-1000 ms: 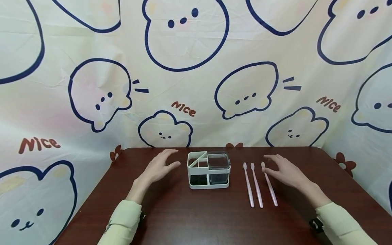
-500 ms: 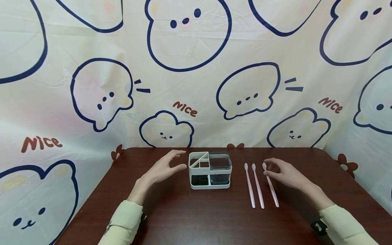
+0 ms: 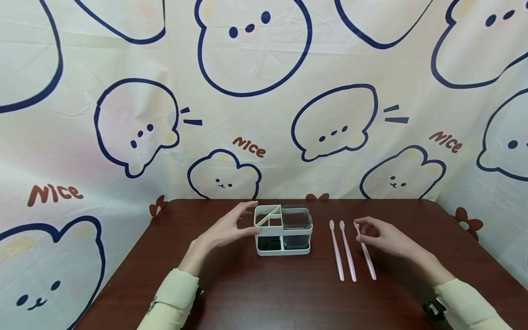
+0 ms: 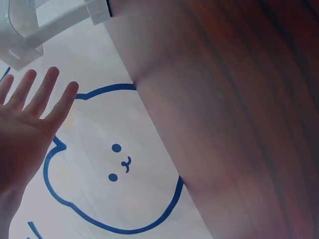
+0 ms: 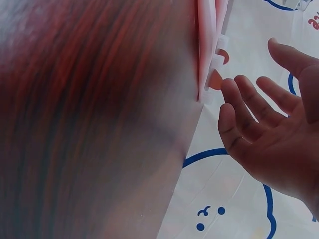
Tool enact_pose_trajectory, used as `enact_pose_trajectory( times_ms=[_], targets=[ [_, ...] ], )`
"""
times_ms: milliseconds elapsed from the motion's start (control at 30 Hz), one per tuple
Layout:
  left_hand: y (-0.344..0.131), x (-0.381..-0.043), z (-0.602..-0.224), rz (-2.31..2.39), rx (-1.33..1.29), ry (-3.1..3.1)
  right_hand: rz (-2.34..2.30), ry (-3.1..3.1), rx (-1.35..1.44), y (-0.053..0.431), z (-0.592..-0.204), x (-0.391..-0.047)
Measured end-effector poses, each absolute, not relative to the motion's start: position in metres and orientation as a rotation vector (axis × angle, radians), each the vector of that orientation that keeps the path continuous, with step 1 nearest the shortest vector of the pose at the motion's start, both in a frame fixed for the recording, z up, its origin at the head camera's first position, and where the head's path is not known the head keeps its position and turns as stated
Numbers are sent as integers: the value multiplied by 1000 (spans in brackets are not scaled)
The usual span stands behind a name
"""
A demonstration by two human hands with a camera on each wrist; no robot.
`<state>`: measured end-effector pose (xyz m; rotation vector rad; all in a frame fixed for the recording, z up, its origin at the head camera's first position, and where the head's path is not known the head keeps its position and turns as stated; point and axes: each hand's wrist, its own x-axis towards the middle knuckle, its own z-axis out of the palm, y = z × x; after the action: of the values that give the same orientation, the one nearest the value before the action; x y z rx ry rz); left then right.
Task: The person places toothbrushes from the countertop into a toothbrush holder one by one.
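A white toothbrush holder [image 3: 284, 232] with divided slots and clear cups [image 3: 296, 219] stands mid-table in the head view. At its left side, my left hand [image 3: 224, 230] is spread, thumb and fingertips at the holder's edge; whether they touch it I cannot tell. The left wrist view shows the left fingers [image 4: 46, 92] extended below the holder [image 4: 62, 22]. Three pink toothbrushes lie right of the holder. My right hand [image 3: 385, 237] hovers by the head of the rightmost toothbrush [image 3: 368, 259], thumb and fingers bent but apart. In the right wrist view, that hand [image 5: 279, 134] is loosely curved, holding nothing.
Two other toothbrushes, one at left [image 3: 337, 254] and one in the middle [image 3: 348, 254], lie side by side between the holder and my right hand. The dark brown table [image 3: 280, 293] ends at a printed cloth backdrop [image 3: 272, 114] with bear drawings.
My left hand has moved right, up to the holder's left side. The right hand has come slightly lower over the rightmost toothbrush, its fingers bending more. Holder and toothbrushes stay in place.
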<state>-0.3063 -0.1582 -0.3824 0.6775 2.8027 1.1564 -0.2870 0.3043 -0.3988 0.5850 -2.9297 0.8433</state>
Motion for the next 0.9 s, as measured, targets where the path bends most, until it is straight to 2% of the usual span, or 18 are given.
enact_pose_trajectory(
  times_ms=[900],
  targets=[
    [-148, -312, -379, 1202, 669, 2659, 973, -3009, 611, 313, -406, -284]
  ],
)
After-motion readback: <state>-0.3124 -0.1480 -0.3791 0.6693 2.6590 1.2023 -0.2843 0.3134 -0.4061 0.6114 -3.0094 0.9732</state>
